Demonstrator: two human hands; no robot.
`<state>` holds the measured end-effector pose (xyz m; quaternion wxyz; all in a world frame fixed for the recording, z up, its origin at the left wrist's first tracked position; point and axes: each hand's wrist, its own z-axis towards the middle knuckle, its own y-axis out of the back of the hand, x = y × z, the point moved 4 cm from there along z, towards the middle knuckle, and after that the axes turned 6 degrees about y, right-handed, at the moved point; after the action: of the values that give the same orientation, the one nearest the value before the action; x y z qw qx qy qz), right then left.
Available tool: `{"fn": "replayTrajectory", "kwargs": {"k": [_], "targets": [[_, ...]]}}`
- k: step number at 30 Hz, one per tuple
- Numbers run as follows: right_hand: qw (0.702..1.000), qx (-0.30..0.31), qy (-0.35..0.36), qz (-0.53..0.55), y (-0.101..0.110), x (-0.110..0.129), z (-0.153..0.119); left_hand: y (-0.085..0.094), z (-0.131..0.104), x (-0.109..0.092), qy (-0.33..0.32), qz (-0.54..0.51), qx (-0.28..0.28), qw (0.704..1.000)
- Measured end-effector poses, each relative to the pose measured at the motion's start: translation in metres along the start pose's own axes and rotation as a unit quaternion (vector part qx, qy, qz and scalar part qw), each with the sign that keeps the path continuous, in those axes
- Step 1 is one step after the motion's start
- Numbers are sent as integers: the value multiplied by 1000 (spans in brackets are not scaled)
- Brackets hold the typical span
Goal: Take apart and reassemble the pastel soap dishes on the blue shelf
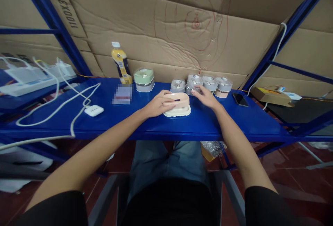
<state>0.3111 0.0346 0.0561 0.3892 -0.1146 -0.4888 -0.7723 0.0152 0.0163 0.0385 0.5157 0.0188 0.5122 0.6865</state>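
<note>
My left hand (161, 104) is closed around the left end of a pink oval box (183, 100) with a dark slot-like mark on it. The box sits over a cream tray-like base (179, 113) near the table's front edge. Just behind and to the right, my right hand (206, 97) has its thumb and fingers on a clear plastic container (189, 89). Part of that container is hidden by the fingers, and its lower edge is behind the pink box. Behind my hands stand several clear-topped round containers, among them a grey one (177, 86) and a pink-based one (223, 86).
A green lidded container (144, 79) and a yellow drink bottle (121, 63) stand at the back left. White cables and an earbud case (94, 110) lie on the blue table (145, 126). A phone (240, 99) is at right. A cardboard wall (130, 21) rises behind.
</note>
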Motion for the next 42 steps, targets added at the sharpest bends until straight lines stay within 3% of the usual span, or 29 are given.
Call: {"fn": "replayTrajectory", "kwargs": {"k": [4, 8, 10, 14, 16, 19, 22, 30, 42], "targets": [[999, 25, -3, -19, -4, -2, 0, 19, 2, 29, 98, 27, -57, 993], [998, 46, -21, -26, -6, -8, 0, 28, 1, 51, 170, 36, -66, 983], [999, 32, -6, -19, -6, -5, 0, 28, 1, 47, 146, 31, -76, 986], [996, -26, 80, 17, -9, 19, -1, 18, -1, 17, 42, 15, -82, 996], [991, -13, 131, 37, -15, 34, -3, 9, -3, 2, 27, 8, -63, 998], [983, 30, 171, 56, -24, 52, -6, -5, -7, -8, 54, -17, -39, 998], [979, 54, 187, 56, -31, 61, -9, -14, -7, -4, 81, -49, -41, 995], [966, 131, 221, 37, -52, 61, -3, -23, -2, 6, 72, -89, -29, 993], [962, 167, 215, -19, -45, 72, -1, -28, -3, 4, 39, -35, -14, 999]]}}
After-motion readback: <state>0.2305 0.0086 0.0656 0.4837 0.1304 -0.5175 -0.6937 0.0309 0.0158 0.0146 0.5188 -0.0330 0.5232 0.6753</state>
